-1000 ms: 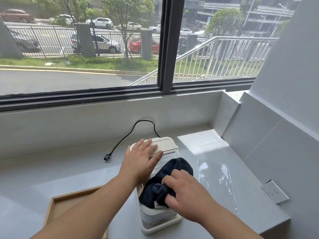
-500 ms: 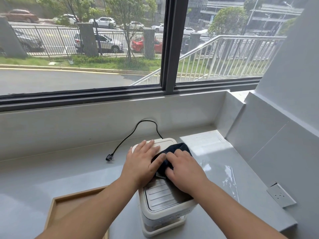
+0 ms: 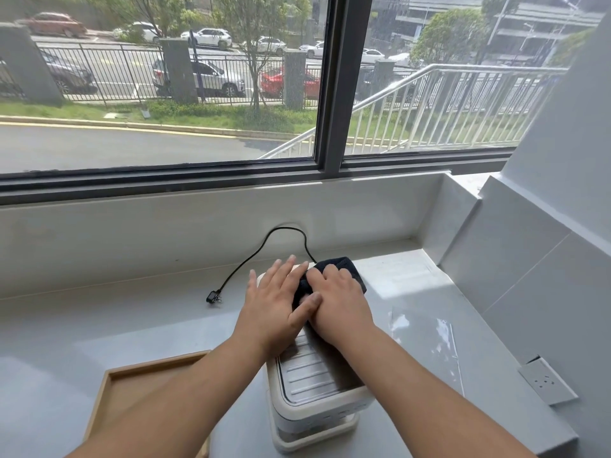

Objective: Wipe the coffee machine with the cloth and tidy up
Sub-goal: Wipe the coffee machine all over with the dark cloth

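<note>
A cream coffee machine with a ribbed metal top plate stands on the grey counter, near its front edge. My left hand lies flat on the machine's top left, fingers spread, holding nothing. My right hand presses a dark navy cloth onto the far end of the machine's top. Most of the cloth is hidden under that hand. The machine's black power cord runs out behind it and ends in an unplugged plug on the counter.
A shallow wooden tray sits at the front left, partly under my left forearm. A wall socket is on the right wall near the counter's front corner. A low backsplash and a window close off the far side.
My right hand has pushed the cloth from the near end of the machine's top to its far end, uncovering the ribbed plate. My left hand stayed flat on the top.
</note>
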Demonstrator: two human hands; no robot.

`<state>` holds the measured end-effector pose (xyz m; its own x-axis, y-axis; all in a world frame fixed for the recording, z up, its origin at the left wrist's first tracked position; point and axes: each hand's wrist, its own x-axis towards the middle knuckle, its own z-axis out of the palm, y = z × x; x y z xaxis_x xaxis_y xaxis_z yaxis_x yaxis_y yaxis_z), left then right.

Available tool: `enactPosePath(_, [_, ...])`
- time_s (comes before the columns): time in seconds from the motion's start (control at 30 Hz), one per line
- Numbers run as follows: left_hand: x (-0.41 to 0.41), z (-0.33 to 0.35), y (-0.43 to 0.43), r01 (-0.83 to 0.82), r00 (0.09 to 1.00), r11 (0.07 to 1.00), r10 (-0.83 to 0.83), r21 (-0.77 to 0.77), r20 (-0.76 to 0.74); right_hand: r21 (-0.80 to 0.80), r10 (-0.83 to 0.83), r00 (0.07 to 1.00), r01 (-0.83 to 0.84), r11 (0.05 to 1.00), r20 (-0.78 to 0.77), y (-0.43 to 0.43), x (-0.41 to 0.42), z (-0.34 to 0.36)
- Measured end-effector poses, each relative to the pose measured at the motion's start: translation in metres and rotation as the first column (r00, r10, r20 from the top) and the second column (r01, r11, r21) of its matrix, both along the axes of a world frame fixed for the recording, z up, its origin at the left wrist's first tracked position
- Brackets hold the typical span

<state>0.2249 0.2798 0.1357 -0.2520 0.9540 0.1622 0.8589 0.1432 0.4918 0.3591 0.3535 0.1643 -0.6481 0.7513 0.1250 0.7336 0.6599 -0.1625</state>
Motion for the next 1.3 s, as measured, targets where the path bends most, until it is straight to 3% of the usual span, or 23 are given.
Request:
enactPosePath(0.17, [-0.002,0.0,-0.002,-0.012,0.996,0.999,0.01,0.029,0.084,-0.095,0.071,0.994,-0.078,0.992,-0.077,-0.017,-0.001,0.0])
enactPosePath(0.6, [-0.003,0.004,0.001,-0.045,0.973,0.999,0.041,0.017,0.225,-0.128,0.129,0.983,-0.146,0.981,-0.134,-0.048,0.014,0.005])
enactPosePath(1.3, [0.0,-0.003,0.004,-0.027,0.998,0.996,0.023,-0.079,-0.056,-0.167,0.343,0.938,-0.346,0.923,-0.047,-0.093,0.082,0.011])
